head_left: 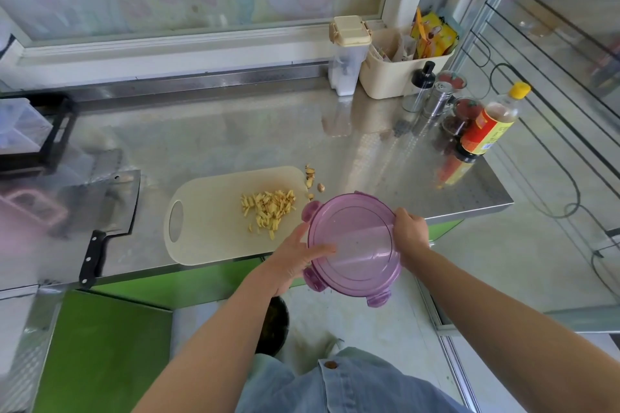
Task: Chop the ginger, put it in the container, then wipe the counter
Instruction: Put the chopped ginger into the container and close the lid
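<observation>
A pile of chopped ginger [268,208] lies on a beige cutting board [208,231] on the steel counter [235,137]. A few ginger peel scraps [312,178] sit just off the board's far right corner. A round purple container [352,245] with its lid on and clip tabs is held over the counter's front edge, right of the board. My left hand [295,255] holds its left side, thumb lying across the lid. My right hand [411,231] grips its right rim.
A cleaver [110,211] lies left of the board, its black handle toward the front edge. Bottles, shakers and jars [469,121] crowd the counter's right end, with a cream bin [396,74] and a lidded canister [347,54] at the back. A black rack [33,134] stands far left.
</observation>
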A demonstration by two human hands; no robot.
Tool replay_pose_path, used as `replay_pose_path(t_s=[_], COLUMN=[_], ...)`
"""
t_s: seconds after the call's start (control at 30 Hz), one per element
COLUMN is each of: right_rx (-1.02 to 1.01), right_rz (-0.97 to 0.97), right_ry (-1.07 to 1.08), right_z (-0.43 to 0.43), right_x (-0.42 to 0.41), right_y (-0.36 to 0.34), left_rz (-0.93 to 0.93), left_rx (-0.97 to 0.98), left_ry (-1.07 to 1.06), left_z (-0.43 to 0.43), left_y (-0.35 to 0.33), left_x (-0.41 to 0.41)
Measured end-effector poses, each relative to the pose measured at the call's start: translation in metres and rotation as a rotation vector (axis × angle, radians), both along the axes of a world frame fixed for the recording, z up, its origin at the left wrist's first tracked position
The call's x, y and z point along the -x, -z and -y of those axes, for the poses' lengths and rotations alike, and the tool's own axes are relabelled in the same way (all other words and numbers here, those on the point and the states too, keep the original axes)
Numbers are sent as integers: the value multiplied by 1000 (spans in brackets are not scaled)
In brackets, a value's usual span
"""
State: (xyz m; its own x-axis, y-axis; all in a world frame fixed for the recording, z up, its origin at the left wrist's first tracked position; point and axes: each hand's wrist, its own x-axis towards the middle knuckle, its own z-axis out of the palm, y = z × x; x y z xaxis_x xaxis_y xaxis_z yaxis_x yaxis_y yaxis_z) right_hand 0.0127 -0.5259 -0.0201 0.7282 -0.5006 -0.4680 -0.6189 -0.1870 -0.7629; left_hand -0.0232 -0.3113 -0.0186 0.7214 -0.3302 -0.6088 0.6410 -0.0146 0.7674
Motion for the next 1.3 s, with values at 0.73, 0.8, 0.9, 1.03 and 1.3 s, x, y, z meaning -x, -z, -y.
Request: replay_pose_path(t_s=[0.73,0.8,0.9,1.03,1.3], right_rx=[224,247,449,775,343], right_rz=[165,336,507,572,802], right_ry=[-563,-684,-1033,-1394,-761], right_z=[3,9,22,30,1], right_x=[-6,-2,5,7,10], right_y=[-4,-7,-12,-7,-20], left_rz=[94,50,-133,-198,-100], left_rx=[-221,-204,-77,-76,373], left_ry=[118,-29,-367,-405,-529], left_z=[5,1,-7,-5,30], left_y=[-3,-5,-7,-14,-14], left_x=[-6,-10,-22,-31,-21])
